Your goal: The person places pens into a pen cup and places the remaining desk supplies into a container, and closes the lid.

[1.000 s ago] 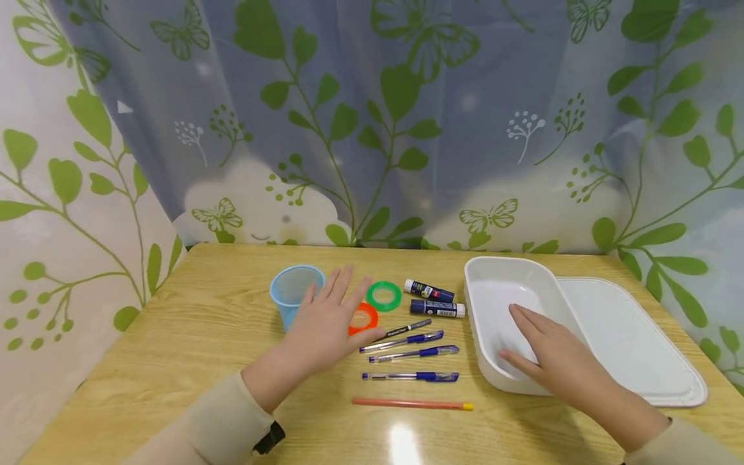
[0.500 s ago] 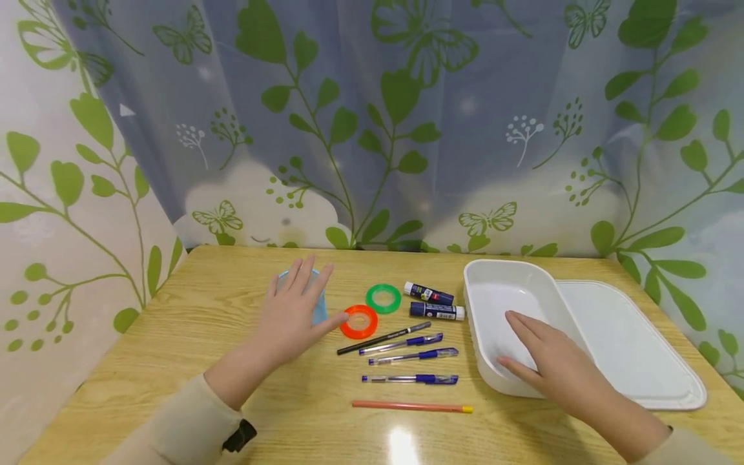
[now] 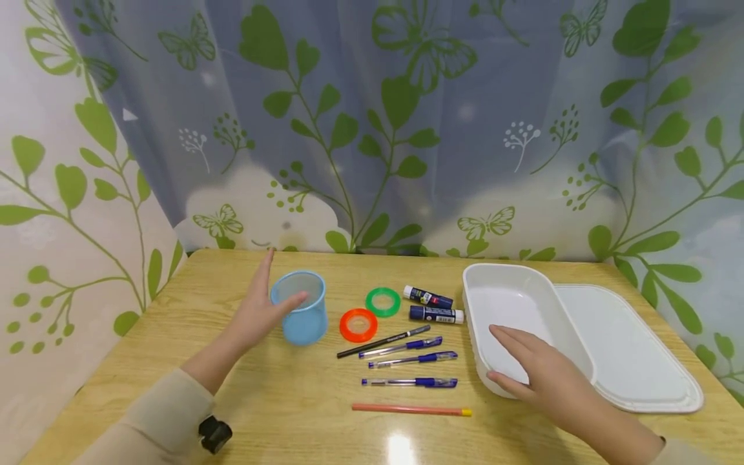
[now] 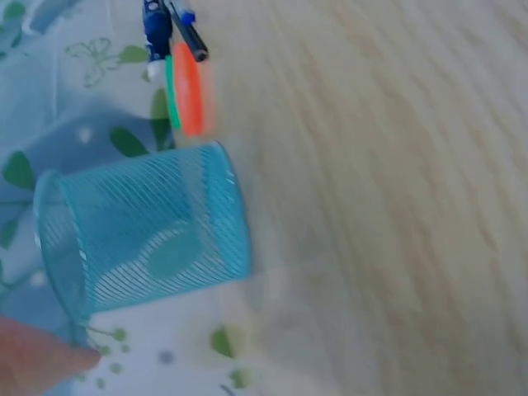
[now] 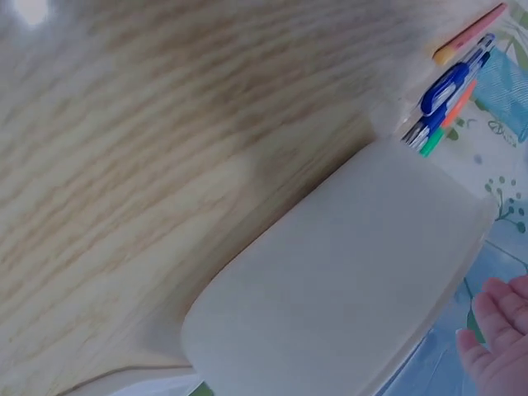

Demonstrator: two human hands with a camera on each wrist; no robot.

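In the head view my left hand (image 3: 256, 315) is at the left side of a light blue mesh pen cup (image 3: 305, 327). Its fingers are straight and spread, and the thumb crosses in front of the cup's rim. The left wrist view shows the mesh cup (image 4: 165, 231) upright on the table, with a blurred fingertip by its rim; whether they touch I cannot tell. Above the near right part of an open white plastic box (image 3: 511, 300) hovers my right hand (image 3: 549, 378), fingers extended and holding nothing. The box's outer wall (image 5: 330, 272) fills much of the right wrist view.
Between cup and box lie an orange tape roll (image 3: 358, 310), a green tape roll (image 3: 383, 289), two glue sticks (image 3: 436, 314), a black pencil (image 3: 372, 347), several blue pens (image 3: 427, 382) and a pinkish pencil (image 3: 407, 409). A white lid (image 3: 639, 355) lies right of the box.
My left hand has moved left, from over the tape rolls and past the cup, to the cup's left side, turning thumb-up. The right hand has barely moved over the box.
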